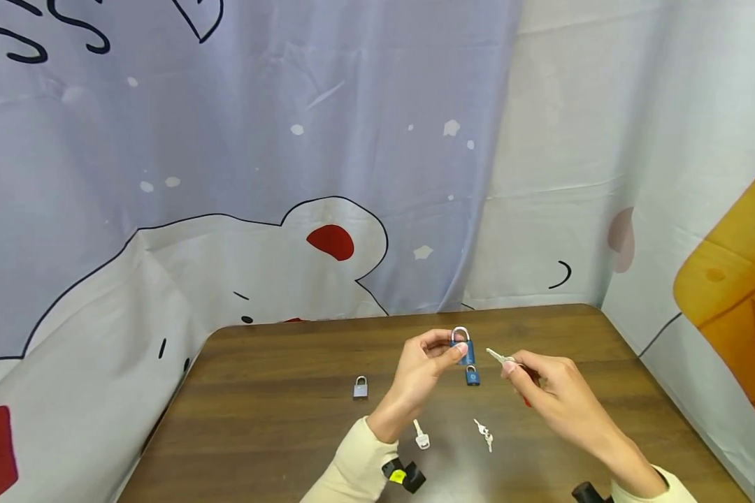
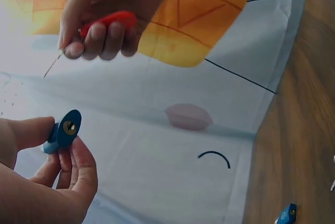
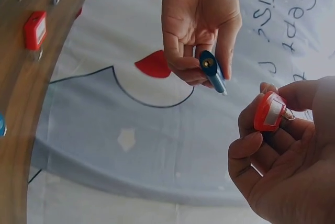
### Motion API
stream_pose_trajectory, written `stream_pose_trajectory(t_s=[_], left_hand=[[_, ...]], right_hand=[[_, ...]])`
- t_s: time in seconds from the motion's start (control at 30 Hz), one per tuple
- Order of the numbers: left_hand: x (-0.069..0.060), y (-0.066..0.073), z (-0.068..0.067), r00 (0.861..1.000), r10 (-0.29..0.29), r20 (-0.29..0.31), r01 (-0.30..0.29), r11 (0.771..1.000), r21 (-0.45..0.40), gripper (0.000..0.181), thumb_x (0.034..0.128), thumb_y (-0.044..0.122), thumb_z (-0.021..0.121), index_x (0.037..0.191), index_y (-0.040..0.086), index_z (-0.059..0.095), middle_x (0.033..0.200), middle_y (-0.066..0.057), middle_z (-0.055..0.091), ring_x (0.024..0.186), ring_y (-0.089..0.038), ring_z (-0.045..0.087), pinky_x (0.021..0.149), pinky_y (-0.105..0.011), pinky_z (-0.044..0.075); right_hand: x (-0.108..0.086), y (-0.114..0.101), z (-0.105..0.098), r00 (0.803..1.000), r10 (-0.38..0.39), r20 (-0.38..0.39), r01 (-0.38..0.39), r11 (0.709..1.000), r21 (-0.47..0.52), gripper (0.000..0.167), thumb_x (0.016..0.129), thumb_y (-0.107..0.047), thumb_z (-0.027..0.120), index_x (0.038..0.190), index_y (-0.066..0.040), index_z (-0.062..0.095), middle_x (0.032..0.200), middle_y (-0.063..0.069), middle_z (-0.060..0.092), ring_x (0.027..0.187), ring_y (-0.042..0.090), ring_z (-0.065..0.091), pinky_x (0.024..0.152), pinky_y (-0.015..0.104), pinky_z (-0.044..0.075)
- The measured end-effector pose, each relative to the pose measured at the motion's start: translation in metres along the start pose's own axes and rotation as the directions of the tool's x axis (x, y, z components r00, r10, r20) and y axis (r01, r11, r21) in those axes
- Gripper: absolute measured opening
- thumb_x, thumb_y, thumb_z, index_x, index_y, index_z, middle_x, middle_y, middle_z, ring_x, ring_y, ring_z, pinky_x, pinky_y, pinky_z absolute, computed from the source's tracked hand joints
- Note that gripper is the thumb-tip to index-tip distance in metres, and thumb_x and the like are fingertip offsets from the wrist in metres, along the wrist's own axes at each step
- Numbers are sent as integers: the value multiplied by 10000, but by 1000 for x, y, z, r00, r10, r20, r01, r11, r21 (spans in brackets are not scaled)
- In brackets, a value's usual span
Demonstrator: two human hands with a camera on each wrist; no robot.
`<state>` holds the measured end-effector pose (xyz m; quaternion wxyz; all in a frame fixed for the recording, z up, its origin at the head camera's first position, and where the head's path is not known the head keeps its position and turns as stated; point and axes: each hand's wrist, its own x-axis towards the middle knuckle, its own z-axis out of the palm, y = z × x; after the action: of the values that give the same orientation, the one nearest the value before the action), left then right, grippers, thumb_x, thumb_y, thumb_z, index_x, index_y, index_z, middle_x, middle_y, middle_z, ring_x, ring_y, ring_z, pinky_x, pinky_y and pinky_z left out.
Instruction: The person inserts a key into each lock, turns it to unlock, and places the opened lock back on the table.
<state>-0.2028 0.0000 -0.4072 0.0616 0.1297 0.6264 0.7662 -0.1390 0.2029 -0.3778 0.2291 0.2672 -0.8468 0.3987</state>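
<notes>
My left hand (image 1: 415,377) pinches a blue padlock (image 1: 468,355) between thumb and fingers, raised above the table with its silver shackle upward. In the left wrist view its brass keyhole (image 2: 69,127) faces the other hand. Off to the right, my right hand (image 1: 563,399) holds a silver key (image 1: 496,357) between thumb and index finger, its blade pointing toward the padlock with a gap between them. A red key tag (image 3: 270,112) attached to this key lies against the curled fingers.
On the wooden table (image 1: 277,419) lie a smaller blue padlock (image 1: 472,376), a grey padlock (image 1: 361,388), a larger key (image 1: 421,439) and some small keys (image 1: 485,434). The right wrist view shows another red tag (image 3: 35,30) there. A printed curtain (image 1: 226,140) hangs behind.
</notes>
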Motion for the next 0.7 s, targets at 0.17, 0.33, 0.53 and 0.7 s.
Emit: stream_pose_trajectory(t_s=[0.17, 0.33, 0.53, 0.7], left_hand=[[-10, 9, -5, 999, 33, -33, -34, 998, -51, 293, 866, 60, 718, 1100, -97, 638, 936, 28, 686, 840, -39, 659, 778, -199, 545], [-19, 17, -8, 996, 35, -80, -45, 990, -133, 287, 865, 30, 700, 1105, -109, 624, 939, 33, 684, 858, -44, 661, 793, -194, 531], [-26, 24, -10, 995, 17, -100, -45, 957, -286, 188, 881, 22, 672, 1066, 8, 644, 992, 21, 659, 872, -55, 639, 815, -190, 516], [-33, 29, -11, 992, 11, -129, -60, 921, -384, 126, 906, 27, 644, 1029, 51, 635, 995, 11, 634, 887, -65, 608, 816, -187, 517]], right_hand=[[7, -7, 10, 1000, -18, 13, 17, 999, 49, 253, 947, -37, 606, 850, -267, 646, 580, -162, 452, 504, -33, 405, 479, 166, 362], [12, -13, 21, 999, -42, 3, 42, 997, 68, 265, 933, -16, 616, 862, -269, 652, 583, -162, 457, 511, -45, 412, 476, 153, 362], [16, -17, 36, 993, -113, -41, 117, 987, 109, 285, 888, 54, 630, 861, -228, 654, 589, -124, 482, 520, -55, 424, 473, 128, 361], [19, -20, 46, 988, -144, -48, 149, 979, 137, 279, 873, 80, 630, 856, -197, 655, 593, -114, 474, 527, -62, 419, 473, 103, 352]])
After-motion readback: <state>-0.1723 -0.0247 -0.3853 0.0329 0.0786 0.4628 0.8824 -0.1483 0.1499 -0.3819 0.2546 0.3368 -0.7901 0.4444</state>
